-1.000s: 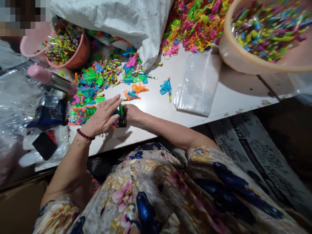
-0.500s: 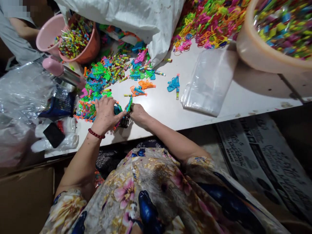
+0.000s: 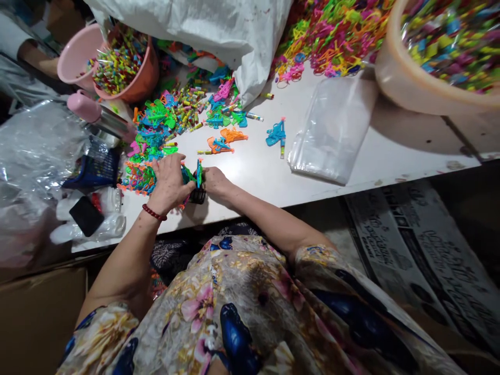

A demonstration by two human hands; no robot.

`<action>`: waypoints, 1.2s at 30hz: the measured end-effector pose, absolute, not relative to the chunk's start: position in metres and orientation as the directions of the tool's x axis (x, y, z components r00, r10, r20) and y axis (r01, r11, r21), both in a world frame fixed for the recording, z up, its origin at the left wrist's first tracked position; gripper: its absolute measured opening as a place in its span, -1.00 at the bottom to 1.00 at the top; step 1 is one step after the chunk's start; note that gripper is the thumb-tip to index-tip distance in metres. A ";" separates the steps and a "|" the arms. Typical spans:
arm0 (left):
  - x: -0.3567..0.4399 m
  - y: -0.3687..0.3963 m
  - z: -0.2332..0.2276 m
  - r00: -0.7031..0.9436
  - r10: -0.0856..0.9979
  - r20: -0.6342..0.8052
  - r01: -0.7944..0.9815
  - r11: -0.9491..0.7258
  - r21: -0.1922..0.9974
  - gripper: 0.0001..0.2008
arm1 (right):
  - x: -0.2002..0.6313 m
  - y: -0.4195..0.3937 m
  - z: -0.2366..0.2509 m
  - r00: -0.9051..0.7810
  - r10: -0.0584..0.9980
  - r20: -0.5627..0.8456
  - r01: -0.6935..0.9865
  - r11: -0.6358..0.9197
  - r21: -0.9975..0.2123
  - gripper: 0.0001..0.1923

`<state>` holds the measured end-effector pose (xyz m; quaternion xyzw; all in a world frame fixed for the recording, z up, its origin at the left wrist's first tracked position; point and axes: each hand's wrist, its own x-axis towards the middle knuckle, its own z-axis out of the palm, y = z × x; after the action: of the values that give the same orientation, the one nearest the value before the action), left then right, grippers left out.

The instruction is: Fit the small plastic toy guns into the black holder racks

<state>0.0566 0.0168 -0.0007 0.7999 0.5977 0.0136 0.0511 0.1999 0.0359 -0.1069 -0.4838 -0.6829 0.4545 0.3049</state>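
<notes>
Far left: two tubs, one pink tub (image 3: 76, 54) and one orange tub (image 3: 135, 86), the orange one heaped with small coloured sticks. Just near of them, a pink-capped bottle (image 3: 94, 114) lying on its side and a dark blue basket (image 3: 94, 169) amid clear plastic wrap.

Left of centre: left hand (image 3: 169, 182), red bead bracelet (image 3: 153, 212) at the wrist, fingers curled down over the near edge of a loose heap of coloured plastic toys (image 3: 150, 138); it appears to be grasping a green piece, though the fingers hide most of it.

Centre: right hand (image 3: 214, 179), grip pinched on a small blue toy piece (image 3: 199, 173) held upright over a small dark holder (image 3: 198, 195) on the tabletop (image 3: 390, 151). Judged step: pieces being gathered and set together between the hands. The next move looks to need careful alignment of the two pieces.

Right of centre: one orange toy (image 3: 233, 135), one blue toy (image 3: 276, 133) lying singly; one stack of clear bags (image 3: 328, 135).

Far: one white sack (image 3: 219, 28). Far right: one large tub (image 3: 414, 78) of coloured bits.
</notes>
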 end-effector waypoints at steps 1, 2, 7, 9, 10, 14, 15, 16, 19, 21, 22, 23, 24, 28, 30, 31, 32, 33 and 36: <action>0.056 0.017 -0.001 0.290 0.956 -0.037 0.952 -0.285 0.111 -0.33 | 0.199 0.037 -0.107 -0.363 0.931 -0.034 0.414 0.128 -0.901 -0.77; 0.056 0.017 0.000 0.297 0.954 -0.040 0.949 -0.290 0.120 -0.32 | 0.199 0.038 -0.107 -0.384 0.922 -0.041 0.440 0.143 -0.887 -0.77; 0.055 0.018 0.000 0.331 0.941 -0.064 0.937 -0.320 0.143 -0.44 | 0.199 0.046 -0.107 -0.434 0.900 -0.029 0.519 0.224 -0.825 -0.77; 0.054 0.018 0.000 0.345 0.937 -0.056 0.930 -0.334 0.155 -0.45 | 0.199 0.048 -0.105 -0.458 0.889 -0.033 0.556 0.257 -0.791 -0.78; 0.053 0.018 -0.001 0.354 0.934 -0.053 0.926 -0.342 0.161 -0.44 | 0.199 0.048 -0.103 -0.473 0.880 -0.037 0.572 0.275 -0.772 -0.79; 0.046 0.020 -0.002 0.427 0.902 -0.066 0.890 -0.406 0.208 -0.29 | 0.197 0.046 -0.094 -0.497 0.865 -0.069 0.646 0.315 -0.695 -0.76; 0.045 0.020 -0.002 0.461 0.884 -0.075 0.872 -0.435 0.224 -0.22 | 0.197 0.047 -0.092 -0.502 0.861 -0.083 0.661 0.321 -0.679 -0.75; 0.043 0.021 -0.003 0.493 0.866 -0.082 0.854 -0.464 0.235 -0.17 | 0.197 0.048 -0.092 -0.516 0.851 -0.102 0.670 0.326 -0.666 -0.75; 0.044 0.021 -0.007 0.531 0.845 -0.065 0.832 -0.506 0.225 -0.22 | 0.200 0.052 -0.094 -0.566 0.816 -0.115 0.643 0.350 -0.681 -0.78; 0.048 0.016 -0.006 0.499 0.866 -0.020 0.851 -0.486 0.199 -0.42 | 0.202 0.050 -0.096 -0.549 0.831 -0.090 0.624 0.336 -0.706 -0.80; 0.050 0.012 -0.005 0.474 0.881 0.005 0.864 -0.466 0.189 -0.52 | 0.203 0.047 -0.097 -0.527 0.840 -0.127 0.639 0.293 -0.711 -0.83; 0.053 0.008 -0.004 0.449 0.893 0.020 0.878 -0.445 0.178 -0.58 | 0.203 0.044 -0.098 -0.500 0.853 -0.147 0.646 0.256 -0.719 -0.85; 0.056 0.005 -0.003 0.431 0.902 0.026 0.887 -0.428 0.172 -0.60 | 0.203 0.040 -0.101 -0.460 0.878 -0.132 0.644 0.228 -0.730 -0.86; 0.066 0.002 -0.007 0.398 0.915 0.062 0.898 -0.403 0.176 -0.57 | 0.200 0.039 -0.128 -0.318 0.945 -0.075 0.604 0.142 -0.784 -0.78; 0.068 0.002 -0.011 0.418 0.903 0.101 0.884 -0.430 0.186 -0.55 | 0.198 0.043 -0.140 -0.331 0.944 -0.006 0.584 0.199 -0.787 -0.73; 0.069 0.002 -0.012 0.431 0.895 0.112 0.873 -0.445 0.200 -0.55 | 0.197 0.045 -0.143 -0.355 0.935 -0.008 0.606 0.223 -0.763 -0.73; 0.070 0.001 -0.014 0.447 0.887 0.116 0.860 -0.462 0.218 -0.54 | 0.197 0.045 -0.143 -0.374 0.927 -0.026 0.636 0.236 -0.734 -0.74; 0.070 0.000 -0.014 0.460 0.880 0.113 0.847 -0.474 0.240 -0.53 | 0.197 0.045 -0.142 -0.387 0.921 -0.045 0.663 0.244 -0.708 -0.74; 0.069 -0.004 -0.012 0.479 0.874 0.079 0.833 -0.481 0.272 -0.51 | 0.195 0.039 -0.129 -0.392 0.918 -0.061 0.676 0.243 -0.696 -0.72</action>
<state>0.0692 -0.0042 -0.0120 0.8543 0.4996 0.1041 0.0986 0.1951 0.0392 -0.1290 -0.5198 -0.7665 0.3293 0.1838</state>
